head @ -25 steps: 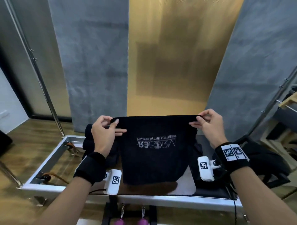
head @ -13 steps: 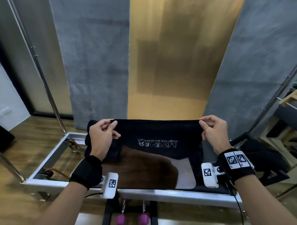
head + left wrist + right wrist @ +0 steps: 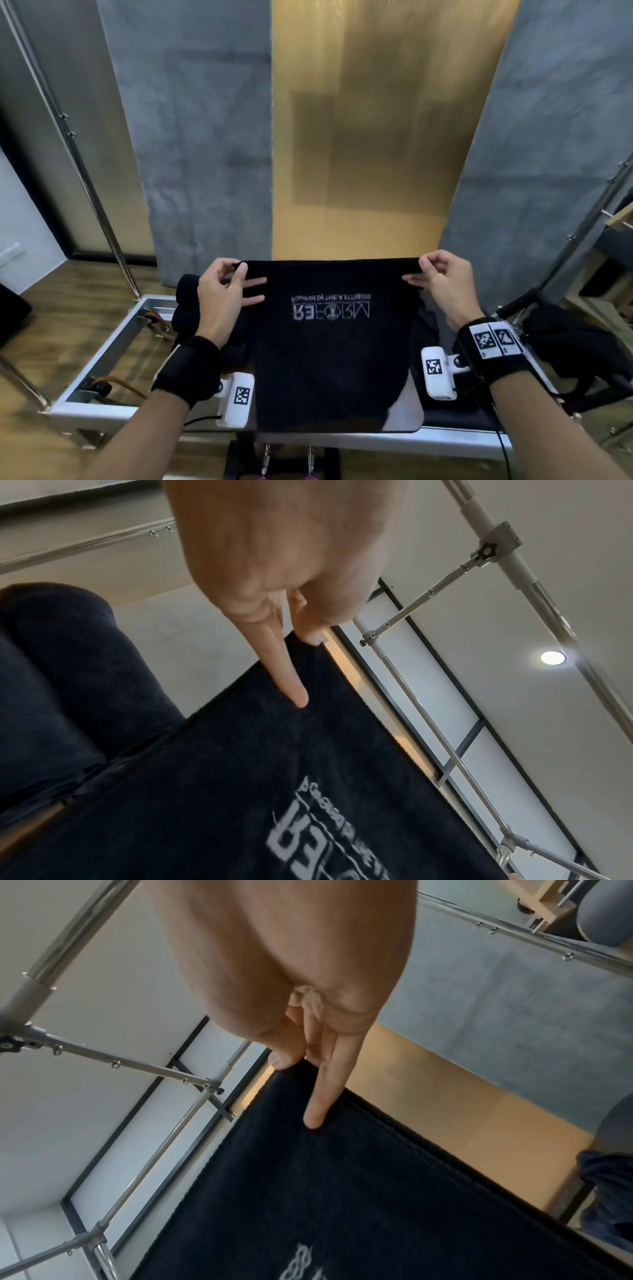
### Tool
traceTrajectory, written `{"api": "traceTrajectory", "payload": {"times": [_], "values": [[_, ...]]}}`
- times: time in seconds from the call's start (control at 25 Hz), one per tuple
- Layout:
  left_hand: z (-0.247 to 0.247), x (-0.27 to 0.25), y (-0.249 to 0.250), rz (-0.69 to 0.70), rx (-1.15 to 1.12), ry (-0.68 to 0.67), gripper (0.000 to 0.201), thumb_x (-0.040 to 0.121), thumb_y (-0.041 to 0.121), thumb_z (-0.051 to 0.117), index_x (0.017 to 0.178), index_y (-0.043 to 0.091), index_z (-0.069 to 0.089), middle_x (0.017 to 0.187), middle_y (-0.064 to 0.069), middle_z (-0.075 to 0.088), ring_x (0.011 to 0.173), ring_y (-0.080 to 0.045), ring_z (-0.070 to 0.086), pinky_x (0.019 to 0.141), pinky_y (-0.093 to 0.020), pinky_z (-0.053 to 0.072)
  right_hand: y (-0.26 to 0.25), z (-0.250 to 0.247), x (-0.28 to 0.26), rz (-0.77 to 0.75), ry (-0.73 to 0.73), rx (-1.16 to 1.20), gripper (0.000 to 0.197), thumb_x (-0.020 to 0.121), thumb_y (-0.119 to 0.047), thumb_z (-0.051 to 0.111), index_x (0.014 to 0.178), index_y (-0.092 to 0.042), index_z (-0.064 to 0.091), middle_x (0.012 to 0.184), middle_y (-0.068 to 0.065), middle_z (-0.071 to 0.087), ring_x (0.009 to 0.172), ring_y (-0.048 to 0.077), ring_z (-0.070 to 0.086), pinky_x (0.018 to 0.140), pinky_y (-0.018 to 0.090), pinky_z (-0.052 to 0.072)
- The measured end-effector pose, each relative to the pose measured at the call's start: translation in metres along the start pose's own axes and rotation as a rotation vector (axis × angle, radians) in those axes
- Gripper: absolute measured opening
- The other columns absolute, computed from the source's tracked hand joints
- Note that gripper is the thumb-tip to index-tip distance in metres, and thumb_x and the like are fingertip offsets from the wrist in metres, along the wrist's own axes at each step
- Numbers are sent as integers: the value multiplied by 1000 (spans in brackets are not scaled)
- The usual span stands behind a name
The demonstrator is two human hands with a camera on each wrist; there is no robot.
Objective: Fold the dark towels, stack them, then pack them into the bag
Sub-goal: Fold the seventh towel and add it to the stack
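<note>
I hold up a dark towel (image 3: 329,342) with a pale printed logo, seen upside down; it hangs in front of me over the platform. My left hand (image 3: 229,284) pinches its top left corner, thumb behind and fingers on the front; the left wrist view shows that dark towel (image 3: 240,791) under my left hand (image 3: 301,653). My right hand (image 3: 431,274) pinches the top right corner; in the right wrist view my right hand (image 3: 301,1077) has one finger lying along the dark towel (image 3: 359,1204). More dark towels (image 3: 186,308) lie bunched behind my left hand. A dark bag (image 3: 561,335) sits at the right.
The metal-framed platform (image 3: 113,353) stands below the towel, its front rail near me. Slanted metal poles (image 3: 85,164) rise at the left and at the right. Grey curtains (image 3: 205,137) and a golden panel hang behind. Wooden floor lies to the left.
Half a second ago the towel was lowered, its bottom swung away over the platform. Now both hands have lifted it again and it hangs down full length, as one second ago.
</note>
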State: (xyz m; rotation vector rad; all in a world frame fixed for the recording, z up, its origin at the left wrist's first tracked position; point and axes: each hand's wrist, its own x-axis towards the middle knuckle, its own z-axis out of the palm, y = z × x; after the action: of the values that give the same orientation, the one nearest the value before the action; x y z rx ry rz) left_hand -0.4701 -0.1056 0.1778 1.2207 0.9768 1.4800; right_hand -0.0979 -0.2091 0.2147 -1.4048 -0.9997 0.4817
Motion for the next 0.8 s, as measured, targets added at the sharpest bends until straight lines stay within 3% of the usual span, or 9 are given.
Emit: {"api": "traceTrajectory", "payload": {"times": [0.12, 0.28, 0.44, 0.56, 0.6, 0.68, 0.72, 0.8], "values": [[9, 13, 2, 47, -92, -9, 2, 107, 5, 58, 107, 3, 58, 108, -14, 63, 102, -35, 78, 80, -42, 66, -3, 4, 13, -53, 25, 60, 16, 104, -5, 59, 90, -8, 66, 92, 18, 70, 84, 28, 79, 74, 24, 62], [8, 13, -11, 77, -123, -16, 6, 105, 6, 61, 108, 1, 61, 102, -18, 68, 97, -34, 79, 81, -41, 66, 15, 1, 6, -75, 50, 134, 15, 101, -9, 63, 89, -9, 71, 88, 15, 75, 85, 29, 79, 78, 27, 62], [-19, -24, -72, -74, -17, -24, 24, 107, 20, 59, 103, -3, 68, 101, -24, 73, 92, -34, 78, 79, -42, 67, 78, 1, -44, 94, 4, 145, 18, 99, -13, 68, 87, -8, 80, 93, 16, 78, 94, 30, 76, 85, 36, 62], [-40, -68, -130, -209, 288, -24, 44, 108, 34, 55, 80, 4, 71, 84, -12, 75, 83, -29, 74, 73, -31, 63, 140, 5, -97, 277, -38, -62, 25, 98, -11, 69, 76, -8, 80, 83, 10, 79, 92, 32, 74, 90, 48, 56], [-47, -80, -148, -263, 416, -38, 46, 107, 37, 56, 74, 8, 71, 78, -8, 75, 76, -27, 73, 67, -27, 60, 159, 5, -114, 344, -70, -149, 28, 98, -12, 70, 72, -9, 80, 79, 7, 79, 85, 27, 75, 86, 46, 57], [-59, -99, -174, -421, 624, -139, 44, 106, 39, 60, 73, 11, 70, 70, -5, 74, 61, -25, 71, 58, -35, 60, 186, 1, -141, 480, -173, -299, 33, 100, -17, 69, 68, -11, 77, 70, 3, 77, 58, 16, 68, 62, 34, 57], [-64, -103, -182, -467, 752, -212, 42, 105, 39, 62, 72, 13, 71, 67, -3, 74, 60, -24, 71, 61, -40, 61, 194, -1, -148, 536, -239, -337, 35, 101, -19, 68, 69, -10, 76, 67, 4, 76, 47, 16, 61, 51, 29, 51], [-65, -100, -187, -440, 1004, -303, 43, 103, 41, 62, 69, 16, 68, 64, 0, 73, 70, -25, 72, 73, -45, 61, 199, -3, -148, 582, -323, -369, 33, 102, -23, 65, 74, -8, 74, 64, 8, 75, 37, 16, 52, 42, 24, 42]]}}
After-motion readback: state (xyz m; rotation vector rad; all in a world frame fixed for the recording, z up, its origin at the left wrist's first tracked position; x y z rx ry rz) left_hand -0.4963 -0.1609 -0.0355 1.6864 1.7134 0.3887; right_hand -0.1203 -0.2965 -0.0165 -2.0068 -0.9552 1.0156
